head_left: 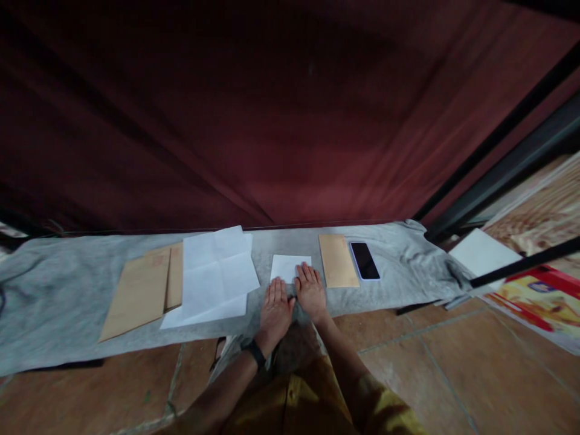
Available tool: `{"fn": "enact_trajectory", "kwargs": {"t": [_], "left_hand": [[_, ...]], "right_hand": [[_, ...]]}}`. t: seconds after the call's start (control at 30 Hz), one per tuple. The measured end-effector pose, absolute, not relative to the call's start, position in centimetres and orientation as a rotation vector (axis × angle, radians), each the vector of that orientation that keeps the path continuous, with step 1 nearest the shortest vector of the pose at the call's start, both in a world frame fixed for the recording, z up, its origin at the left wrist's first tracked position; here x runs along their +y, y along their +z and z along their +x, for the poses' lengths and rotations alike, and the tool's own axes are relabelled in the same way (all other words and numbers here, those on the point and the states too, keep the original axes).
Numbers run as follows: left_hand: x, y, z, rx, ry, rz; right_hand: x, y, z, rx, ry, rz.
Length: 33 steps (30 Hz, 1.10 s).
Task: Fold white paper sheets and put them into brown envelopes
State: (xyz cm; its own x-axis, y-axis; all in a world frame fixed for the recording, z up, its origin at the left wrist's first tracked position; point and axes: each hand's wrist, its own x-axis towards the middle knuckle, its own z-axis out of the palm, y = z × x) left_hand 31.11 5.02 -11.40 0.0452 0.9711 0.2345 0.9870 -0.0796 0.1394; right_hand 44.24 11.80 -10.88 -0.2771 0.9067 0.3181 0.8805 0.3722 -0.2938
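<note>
A small folded sheet of white paper (284,264) lies flat on the grey cloth in front of me. My left hand (275,308), with a dark band on its wrist, rests palm down with its fingertips at the paper's lower left edge. Stretched out flat, the fingers of my right hand (310,291) press on the paper's right part. Neither hand grips anything. Just right of the paper is a brown envelope (338,261). To the left, creased white sheets (217,272) overlap one another, partly covering the brown envelopes (138,290) beside them.
A smartphone (365,261) lies right of the single envelope. The grey cloth (54,296) covers a long narrow surface. Behind it hangs a dark red curtain (272,121). Black metal bars (502,175) slant at the right, near a red and yellow box (544,296). Tiled floor (421,362) lies below.
</note>
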Motion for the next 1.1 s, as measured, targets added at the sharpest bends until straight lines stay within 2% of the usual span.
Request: {"fn": "enact_trajectory", "kwargs": {"t": [0.2, 0.43, 0.67, 0.9, 1.1], "left_hand": [[4.4, -9.9, 30.4, -2.081, -0.45, -2.262], [13.1, -6.5, 27.8, -2.276, -0.636, -2.368], [19.3, -5.5, 25.4, -2.478, -0.786, -2.382], [20.6, -4.6, 24.1, -2.822, -1.148, -2.373], [18.0, -1.5, 24.4, -2.971, -1.714, -2.192]], "right_hand": [[11.7, -10.8, 44.3, -2.183, 0.081, -1.536], [11.8, -10.5, 44.1, -2.194, 0.114, -1.578], [11.9, -10.0, 44.2, -2.196, 0.168, -1.595], [11.9, -9.5, 44.3, -2.191, 0.196, -1.593], [11.6, -9.3, 45.1, -2.046, 0.251, -1.497]]}}
